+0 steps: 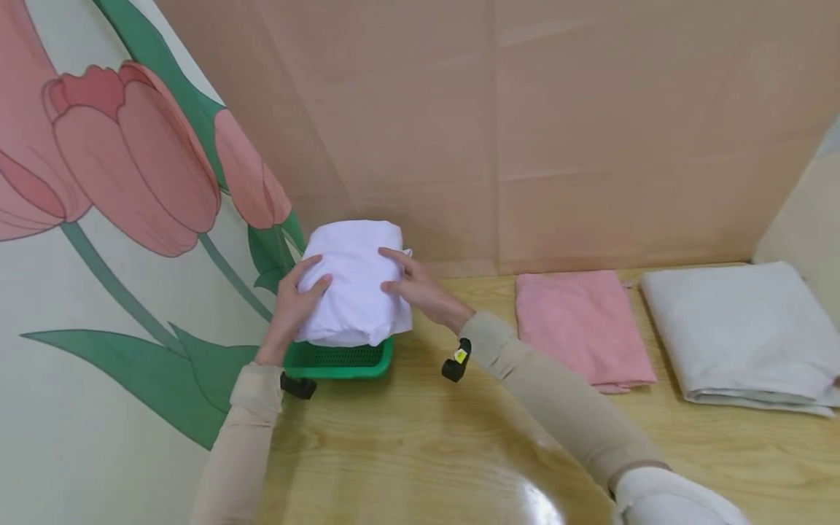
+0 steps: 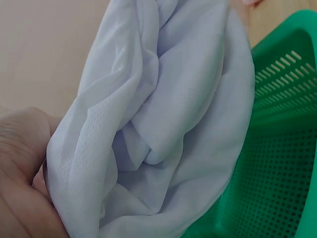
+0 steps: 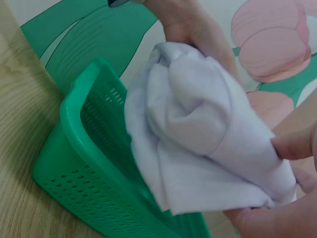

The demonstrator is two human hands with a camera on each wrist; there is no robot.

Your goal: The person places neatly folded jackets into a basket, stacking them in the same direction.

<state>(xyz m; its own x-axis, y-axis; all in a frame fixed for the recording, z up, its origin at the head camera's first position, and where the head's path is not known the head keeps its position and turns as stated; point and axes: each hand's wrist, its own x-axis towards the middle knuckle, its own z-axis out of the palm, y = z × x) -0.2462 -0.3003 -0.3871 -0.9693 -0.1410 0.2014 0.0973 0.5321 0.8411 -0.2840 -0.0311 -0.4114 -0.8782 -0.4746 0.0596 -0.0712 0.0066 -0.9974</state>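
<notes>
A folded bundle of white cloth (image 1: 354, 284) is held between my two hands, over a green plastic basket (image 1: 341, 364). My left hand (image 1: 294, 305) grips its left side, thumb on the upper face. On the opposite side my right hand (image 1: 423, 290) grips it with fingers and thumb spread along the edge. The left wrist view shows loose folds at the end of the white cloth (image 2: 168, 109), with the basket (image 2: 277, 163) beside and below it. In the right wrist view the bundle (image 3: 198, 119) overlaps the basket's perforated wall (image 3: 84, 183).
A folded pink cloth (image 1: 580, 328) lies on the wooden surface (image 1: 394, 452) to the right. Beyond it sits a thicker folded white-grey cloth (image 1: 741, 335). A wall with painted tulips (image 1: 131, 160) stands close on the left, and a brown sheet (image 1: 525, 131) covers the back.
</notes>
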